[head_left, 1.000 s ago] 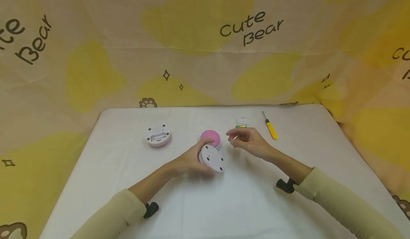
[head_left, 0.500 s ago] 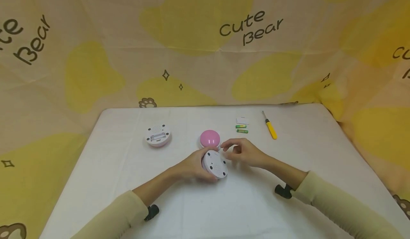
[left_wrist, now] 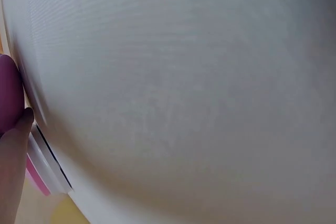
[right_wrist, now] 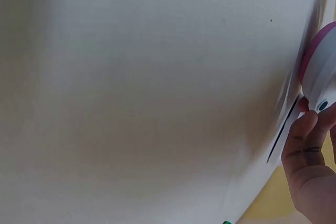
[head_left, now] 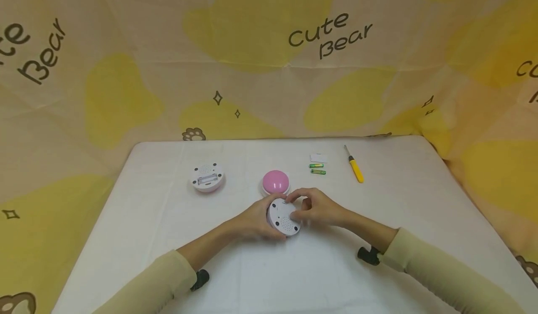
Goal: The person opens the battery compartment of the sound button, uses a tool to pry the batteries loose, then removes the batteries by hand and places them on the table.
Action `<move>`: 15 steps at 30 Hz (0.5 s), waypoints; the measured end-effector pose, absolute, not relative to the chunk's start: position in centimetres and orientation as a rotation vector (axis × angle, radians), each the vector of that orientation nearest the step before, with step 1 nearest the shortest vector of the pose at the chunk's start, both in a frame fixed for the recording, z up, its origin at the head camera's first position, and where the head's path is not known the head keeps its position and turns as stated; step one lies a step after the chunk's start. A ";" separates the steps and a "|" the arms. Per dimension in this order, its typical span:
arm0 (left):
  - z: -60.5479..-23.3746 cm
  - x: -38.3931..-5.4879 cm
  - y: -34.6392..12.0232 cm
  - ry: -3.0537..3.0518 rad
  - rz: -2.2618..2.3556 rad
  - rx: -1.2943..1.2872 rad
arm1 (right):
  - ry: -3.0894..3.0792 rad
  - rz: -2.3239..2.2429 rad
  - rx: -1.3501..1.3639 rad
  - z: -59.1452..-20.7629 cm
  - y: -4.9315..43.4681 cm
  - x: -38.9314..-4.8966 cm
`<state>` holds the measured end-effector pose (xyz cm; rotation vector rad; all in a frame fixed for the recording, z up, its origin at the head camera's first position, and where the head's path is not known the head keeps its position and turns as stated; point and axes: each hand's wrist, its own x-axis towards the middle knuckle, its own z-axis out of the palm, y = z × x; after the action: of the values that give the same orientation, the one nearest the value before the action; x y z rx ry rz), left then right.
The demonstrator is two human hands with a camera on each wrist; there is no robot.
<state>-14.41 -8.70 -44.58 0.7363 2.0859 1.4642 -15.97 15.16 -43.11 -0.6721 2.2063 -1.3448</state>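
My left hand (head_left: 254, 220) grips a round buzzer button (head_left: 285, 222) by its side, the white base turned up and tilted toward the head camera. Small dark feet and a patch of speaker holes show on that base. My right hand (head_left: 317, 207) has its bent index finger and thumb on the rim and face of the base. Just behind them, a second buzzer button (head_left: 275, 181) sits with its glossy pink dome up. In the left wrist view part of a pink dome (left_wrist: 9, 93) appears beside the left hand; the right wrist view shows fingers (right_wrist: 302, 135) at the white base.
To the left, another buzzer button (head_left: 208, 178) lies upside down, its battery compartment uncovered. At the back right are two green batteries (head_left: 317, 169), small white flat pieces (head_left: 318, 158) and a yellow-handled screwdriver (head_left: 355, 167). A patterned cloth (head_left: 252, 71) hangs behind the white table (head_left: 168, 239).
My left hand has brought the held buzzer button slightly nearer and turned its base further up. My right hand has moved left and down from near the batteries onto the base.
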 end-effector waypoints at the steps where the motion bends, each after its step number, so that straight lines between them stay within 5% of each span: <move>1: -44.6 -14.4 -8.7 2.085 1.467 0.741 | 2.204 -1.345 -0.666 -43.1 15.1 -15.9; 15: -44.4 -14.5 -8.9 2.052 1.394 0.704 | 2.207 -1.333 -0.634 -43.2 14.4 -15.8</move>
<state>-14.47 -8.87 -44.38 0.7038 2.0515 1.3941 -15.82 14.36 -43.25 -0.6337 2.2075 -1.3332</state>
